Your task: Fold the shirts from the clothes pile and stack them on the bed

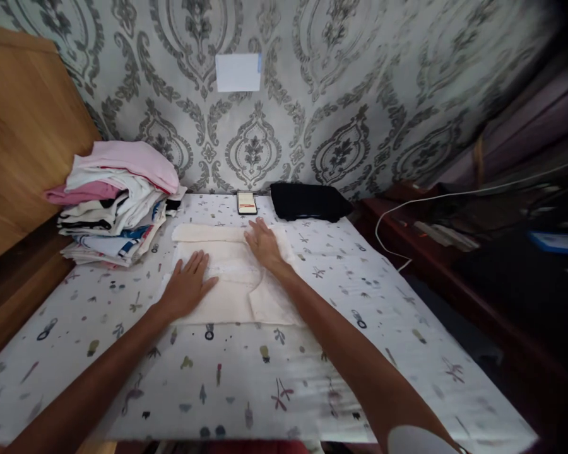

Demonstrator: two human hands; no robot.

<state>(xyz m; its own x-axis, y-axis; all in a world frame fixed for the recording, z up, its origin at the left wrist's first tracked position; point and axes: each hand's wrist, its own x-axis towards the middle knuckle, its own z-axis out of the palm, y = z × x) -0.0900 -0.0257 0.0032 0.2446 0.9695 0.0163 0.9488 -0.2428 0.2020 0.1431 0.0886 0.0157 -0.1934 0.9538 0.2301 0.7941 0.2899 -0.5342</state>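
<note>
Across the middle of a white printed sheet [227, 403], a cream garment [227, 296] lies flat, roughly rectangular, with a straight band along its far edge and a curved edge showing toward the right. The left hand [187, 284] rests palm down on its left side, the right hand [264, 243] on its far right part, both with fingers apart.

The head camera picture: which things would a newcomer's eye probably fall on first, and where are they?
Probably first the bold grey damask wallpaper, which fills the background. Next, the tall pile of folded clothes, topped with pink, at the far left of the printed cover. Then, near the centre, the cream cloth, with the left hand spread on its left side and the right hand on its upper right.
</note>
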